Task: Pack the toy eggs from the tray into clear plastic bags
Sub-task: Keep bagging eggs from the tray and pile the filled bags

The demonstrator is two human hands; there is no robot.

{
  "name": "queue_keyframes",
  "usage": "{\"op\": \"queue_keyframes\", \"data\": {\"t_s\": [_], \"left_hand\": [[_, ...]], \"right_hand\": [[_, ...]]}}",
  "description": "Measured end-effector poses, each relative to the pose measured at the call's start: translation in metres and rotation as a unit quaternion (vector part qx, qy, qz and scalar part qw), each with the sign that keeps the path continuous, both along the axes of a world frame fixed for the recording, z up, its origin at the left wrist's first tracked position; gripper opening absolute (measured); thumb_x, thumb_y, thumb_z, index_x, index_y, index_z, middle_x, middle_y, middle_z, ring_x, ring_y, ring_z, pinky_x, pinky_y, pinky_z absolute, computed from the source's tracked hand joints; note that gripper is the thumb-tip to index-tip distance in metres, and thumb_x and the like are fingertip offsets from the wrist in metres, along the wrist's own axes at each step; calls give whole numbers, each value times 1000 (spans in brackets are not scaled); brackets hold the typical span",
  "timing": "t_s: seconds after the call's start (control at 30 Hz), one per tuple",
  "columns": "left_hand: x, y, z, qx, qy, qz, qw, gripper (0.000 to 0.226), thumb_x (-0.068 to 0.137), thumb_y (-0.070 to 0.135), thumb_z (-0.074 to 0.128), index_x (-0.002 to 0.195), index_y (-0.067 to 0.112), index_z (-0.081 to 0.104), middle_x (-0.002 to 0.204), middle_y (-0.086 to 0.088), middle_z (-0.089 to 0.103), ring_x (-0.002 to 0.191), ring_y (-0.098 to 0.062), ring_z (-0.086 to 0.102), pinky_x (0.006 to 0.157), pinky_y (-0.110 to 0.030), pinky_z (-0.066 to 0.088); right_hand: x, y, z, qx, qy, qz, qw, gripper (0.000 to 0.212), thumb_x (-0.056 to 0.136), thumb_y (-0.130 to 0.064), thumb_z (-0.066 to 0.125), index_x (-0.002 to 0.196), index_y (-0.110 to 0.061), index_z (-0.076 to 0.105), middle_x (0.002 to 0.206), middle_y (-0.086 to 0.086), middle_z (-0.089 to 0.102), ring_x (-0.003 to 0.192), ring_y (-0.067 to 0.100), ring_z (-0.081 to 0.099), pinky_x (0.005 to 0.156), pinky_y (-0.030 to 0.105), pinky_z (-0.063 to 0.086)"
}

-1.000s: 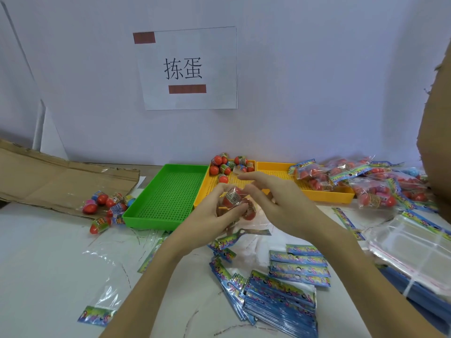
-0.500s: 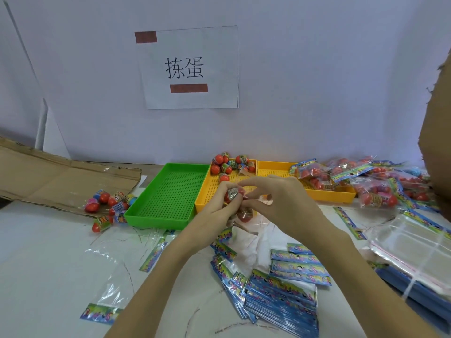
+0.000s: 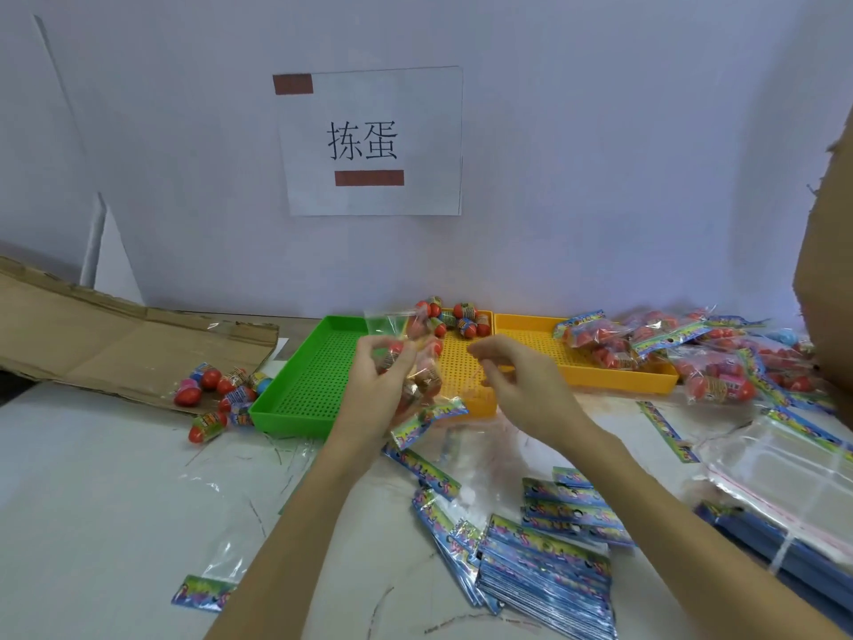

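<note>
Toy eggs [image 3: 463, 319] lie heaped at the far end of the nearer yellow tray [image 3: 461, 362], about eight of them, smooth red plastic ovals with printed wrappers around their middles. A second yellow tray [image 3: 600, 369] sits just to its right, and one green tray [image 3: 304, 376] just to its left; all three are shallow rectangles with perforated floors. Roughly ten more eggs [image 3: 217, 392], mostly red with a few blue or pink, lie loose on the tabletop [image 3: 92, 478] left of the green tray, beside flattened brown cardboard [image 3: 115, 339].

The left hand [image 3: 376, 385] is raised above the trays, fingers and thumb curled around a clear plastic bag [image 3: 406, 362] that holds several eggs, its crinkled open mouth pointing up and its colourful printed header hanging below. The right hand [image 3: 512, 381] hovers just beside it, apart from the bag, fingers loosely bent with nothing in them.

Filled bags [image 3: 692, 353] are piled over and to the right of the far yellow tray; the count is unclear. Flat empty bags with glossy blue headers [image 3: 544, 561] are stacked near the right forearm. A white paper sign [image 3: 369, 140] hangs on the wall.
</note>
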State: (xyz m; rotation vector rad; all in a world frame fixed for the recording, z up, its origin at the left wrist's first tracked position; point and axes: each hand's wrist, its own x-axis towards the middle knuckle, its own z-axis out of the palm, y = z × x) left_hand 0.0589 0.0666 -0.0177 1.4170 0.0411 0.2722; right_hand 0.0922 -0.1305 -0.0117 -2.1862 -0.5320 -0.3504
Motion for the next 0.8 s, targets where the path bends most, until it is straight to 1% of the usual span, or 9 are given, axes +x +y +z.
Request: {"op": "queue_keyframes", "data": {"t_s": [0.07,0.2,0.3,0.37,0.47,0.53,0.63,0.73,0.8], "left_hand": [[0,2,1,-42,21,2,999,23,100,31,71,116,21,59,106,-14,77,74,-23,78,54,-27,59],[-2,2,2,-16,25,25,999,29,95,44,74,112,23,63,90,-5,80,68,-17,76,50,-26,56],[-3,2,1,-21,25,-14,999,22,98,35,73,113,21,64,95,-6,81,71,-17,77,53,-28,59],[-4,3,2,-16,18,-34,999,16,101,28,70,114,22,64,97,-11,80,76,-20,77,58,-32,62],[-4,1,2,5,9,-46,999,17,102,32,68,114,22,62,102,-15,79,81,-25,74,69,-43,66],[-5,-1,3,25,9,-46,999,20,102,35,66,116,21,60,101,-11,80,83,-26,73,79,-54,66],[-7,-5,3,42,8,-62,997,20,103,33,66,116,20,60,100,-9,80,85,-26,76,78,-55,65],[-10,-11,5,72,-1,-83,994,19,101,32,69,115,22,60,98,-6,81,85,-28,79,64,-40,65],[-12,-14,5,114,-26,-87,989,22,98,31,72,116,24,61,95,-5,81,83,-23,80,63,-34,63]], "right_hand": [[17,15,-4,-68,12,3,998,36,107,-7,46,138,-17,61,139,2,62,128,20,58,104,32,50],[53,49,2,-175,37,15,984,47,108,-7,44,153,-20,46,154,9,50,136,29,51,106,34,43],[70,65,1,-260,39,18,965,48,101,-6,58,148,-13,50,149,14,50,139,33,45,113,41,42],[72,69,-4,-255,28,3,967,44,96,-9,69,138,-10,56,141,15,56,131,33,53,106,39,46],[66,68,-8,-191,-11,-14,981,33,91,-6,75,119,-10,58,115,9,66,107,30,64,85,35,54],[57,58,-5,-74,-30,-34,996,27,96,-12,71,120,-13,59,99,-3,65,90,19,63,69,26,49],[35,32,-1,73,-24,-49,996,22,100,-33,67,119,-23,66,99,-15,68,91,5,65,73,16,49],[10,6,-7,172,18,-34,984,24,98,-43,65,108,-24,75,95,-12,76,92,6,70,80,23,57],[-4,-6,-9,244,41,-31,968,23,93,-44,70,105,-26,77,94,-11,77,91,5,70,78,21,55]]}}
